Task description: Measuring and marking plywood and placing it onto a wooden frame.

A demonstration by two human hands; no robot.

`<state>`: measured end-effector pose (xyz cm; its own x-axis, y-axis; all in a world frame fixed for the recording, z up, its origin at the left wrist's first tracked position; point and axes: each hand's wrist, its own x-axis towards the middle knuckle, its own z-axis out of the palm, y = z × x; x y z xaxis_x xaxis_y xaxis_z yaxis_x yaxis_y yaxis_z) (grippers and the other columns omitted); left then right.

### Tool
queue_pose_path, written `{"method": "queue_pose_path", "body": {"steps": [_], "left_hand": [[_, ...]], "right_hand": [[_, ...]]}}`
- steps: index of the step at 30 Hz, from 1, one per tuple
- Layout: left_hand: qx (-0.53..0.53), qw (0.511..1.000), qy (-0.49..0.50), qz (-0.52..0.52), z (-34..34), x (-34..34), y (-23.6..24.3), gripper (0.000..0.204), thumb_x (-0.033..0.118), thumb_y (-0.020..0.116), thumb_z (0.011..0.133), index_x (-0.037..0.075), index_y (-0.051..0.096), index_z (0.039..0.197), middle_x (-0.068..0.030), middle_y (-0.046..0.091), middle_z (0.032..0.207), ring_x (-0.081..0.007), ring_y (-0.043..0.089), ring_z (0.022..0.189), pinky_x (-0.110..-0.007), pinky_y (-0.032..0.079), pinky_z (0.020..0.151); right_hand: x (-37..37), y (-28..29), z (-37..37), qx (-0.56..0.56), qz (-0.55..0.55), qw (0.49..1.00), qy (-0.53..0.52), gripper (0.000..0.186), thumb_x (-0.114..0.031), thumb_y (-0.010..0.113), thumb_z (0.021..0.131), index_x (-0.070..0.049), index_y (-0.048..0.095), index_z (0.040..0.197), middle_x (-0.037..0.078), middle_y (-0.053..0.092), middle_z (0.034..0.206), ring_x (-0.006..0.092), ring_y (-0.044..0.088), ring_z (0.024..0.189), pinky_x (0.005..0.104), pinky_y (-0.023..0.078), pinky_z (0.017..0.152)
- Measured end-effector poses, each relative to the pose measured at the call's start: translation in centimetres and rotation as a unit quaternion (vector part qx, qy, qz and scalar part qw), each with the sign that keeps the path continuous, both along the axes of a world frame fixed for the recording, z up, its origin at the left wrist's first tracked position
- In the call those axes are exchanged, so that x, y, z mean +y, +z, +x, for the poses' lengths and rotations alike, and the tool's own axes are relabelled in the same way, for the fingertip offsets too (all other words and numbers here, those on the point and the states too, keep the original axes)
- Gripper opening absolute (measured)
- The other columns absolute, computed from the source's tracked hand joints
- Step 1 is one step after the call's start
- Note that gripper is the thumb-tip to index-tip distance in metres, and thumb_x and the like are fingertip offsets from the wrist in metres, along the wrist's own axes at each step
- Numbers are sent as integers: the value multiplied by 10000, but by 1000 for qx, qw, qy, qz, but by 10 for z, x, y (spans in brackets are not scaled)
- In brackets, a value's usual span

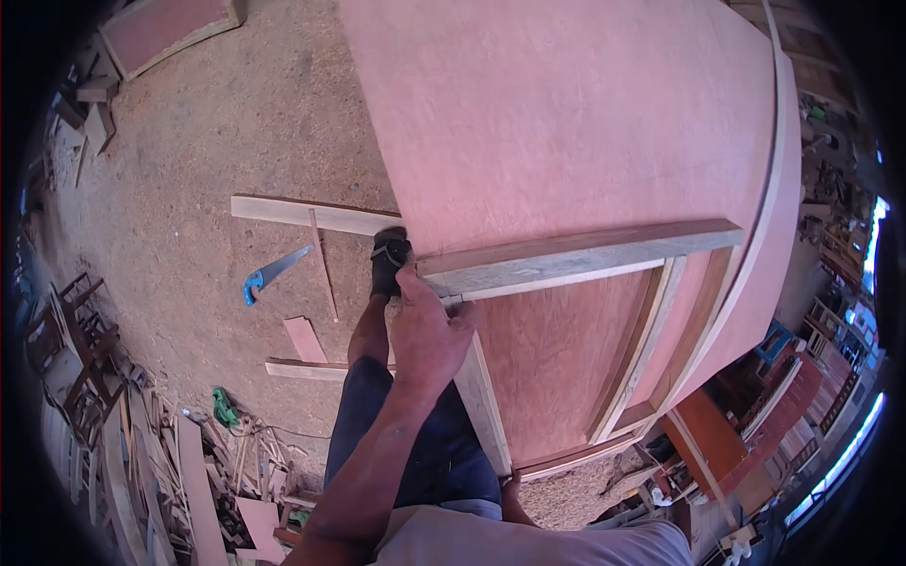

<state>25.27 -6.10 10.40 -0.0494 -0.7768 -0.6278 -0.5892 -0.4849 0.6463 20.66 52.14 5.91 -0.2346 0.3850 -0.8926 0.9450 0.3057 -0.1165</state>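
A wooden frame (585,261) of pale battens, with a reddish plywood panel (552,368) inside it, stands before me over a large pinkish plywood sheet (566,123). My left hand (431,330) is closed around the frame's left corner, where two battens meet. Its thumb and a finger press on the batten's end. Lower down, my right hand (511,498) shows only in part, at the frame's near corner beside my shirt. That hand appears closed on the frame's edge, but most of it is hidden.
A handsaw (274,274) with a blue handle lies on the dusty floor at left, near a loose batten (311,213) and a thin strip (323,266). Offcuts (198,481) heap at lower left. My sandalled foot (390,259) is beside the sheet. Furniture parts (717,443) crowd the right.
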Motion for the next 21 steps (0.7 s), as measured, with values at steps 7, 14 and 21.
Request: {"method": "queue_pose_path", "body": {"steps": [7, 14, 21], "left_hand": [[20, 996, -65, 59, 15, -8, -5, 695, 157, 799, 973, -59, 363, 1469, -231, 654, 1380, -295, 692, 1232, -428, 540, 1076], [111, 990, -16, 85, 7, 1, -62, 734, 160, 825, 962, -10, 355, 1499, -237, 522, 1445, -325, 582, 1332, -503, 566, 1057], [97, 962, -205, 152, 0, -24, -26, 614, 418, 764, 1027, -14, 592, 1427, -169, 651, 1349, -291, 646, 1275, -490, 590, 1040]], "right_hand": [[38, -23, 25, 73, -146, 944, -286, 581, -540, 580, 984, -143, 581, 1408, 198, 634, 1330, 381, 658, 1191, 562, 599, 964], [-2, -31, 51, 353, -90, 912, -187, 685, -595, 691, 1004, -116, 571, 1479, 121, 658, 1360, 316, 656, 1272, 485, 570, 1072], [-100, -37, 53, 399, -82, 777, -479, 500, -484, 569, 1119, -204, 454, 1517, 91, 573, 1461, 327, 639, 1246, 552, 593, 964]]}}
